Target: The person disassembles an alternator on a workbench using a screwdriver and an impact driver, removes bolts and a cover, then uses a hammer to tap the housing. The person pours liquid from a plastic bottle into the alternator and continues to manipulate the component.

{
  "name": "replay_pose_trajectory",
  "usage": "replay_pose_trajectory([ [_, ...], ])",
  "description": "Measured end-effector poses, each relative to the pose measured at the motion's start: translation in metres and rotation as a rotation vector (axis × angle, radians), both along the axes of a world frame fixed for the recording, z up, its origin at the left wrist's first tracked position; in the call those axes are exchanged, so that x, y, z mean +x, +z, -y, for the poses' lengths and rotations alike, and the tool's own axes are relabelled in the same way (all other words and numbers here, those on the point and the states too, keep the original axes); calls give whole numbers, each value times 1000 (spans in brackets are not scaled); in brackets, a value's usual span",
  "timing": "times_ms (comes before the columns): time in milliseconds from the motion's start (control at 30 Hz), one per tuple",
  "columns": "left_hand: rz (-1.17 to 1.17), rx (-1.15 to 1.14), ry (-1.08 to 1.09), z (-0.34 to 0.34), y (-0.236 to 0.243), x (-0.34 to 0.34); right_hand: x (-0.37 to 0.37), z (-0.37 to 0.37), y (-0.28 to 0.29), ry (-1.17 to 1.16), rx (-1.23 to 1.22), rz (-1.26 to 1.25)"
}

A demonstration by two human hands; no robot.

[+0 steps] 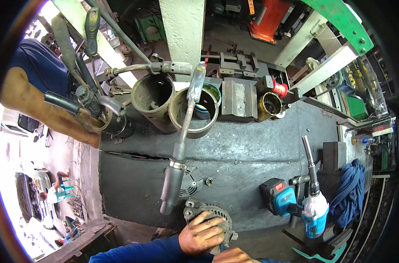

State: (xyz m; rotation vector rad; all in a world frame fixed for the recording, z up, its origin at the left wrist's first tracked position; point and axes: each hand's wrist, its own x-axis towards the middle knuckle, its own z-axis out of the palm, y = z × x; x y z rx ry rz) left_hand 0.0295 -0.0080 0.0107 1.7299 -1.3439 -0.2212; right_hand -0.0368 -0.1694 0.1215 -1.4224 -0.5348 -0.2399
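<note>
My left hand lies curled over a round, dirty grey alternator at the bench's near edge, its fingers wrapped across the slotted housing. Just to the right and nearer, my right hand shows at the lower edge, only in part. Its fingers are bent closed by the alternator's near side, and what they hold is hidden. Beyond the alternator lies a round slotted metal cover, with a small nut-like ring beside it. A gas torch with a hose clamp reaches over the cover from an open pipe.
A teal cordless impact wrench with a long socket stands at right, near a blue cloth. Wide steel pipes, a tool-filled can and a metal block line the bench's back. Another person's arm rests at left.
</note>
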Motion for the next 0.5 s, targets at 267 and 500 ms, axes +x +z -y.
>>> replay_pose_trajectory([
  [267,-37,1,-42,-2,-7,6,-3,2,-14,-32,49,3],
  [500,-49,-65,-62,-6,-20,6,7,-7,35,-363,61,-178],
])
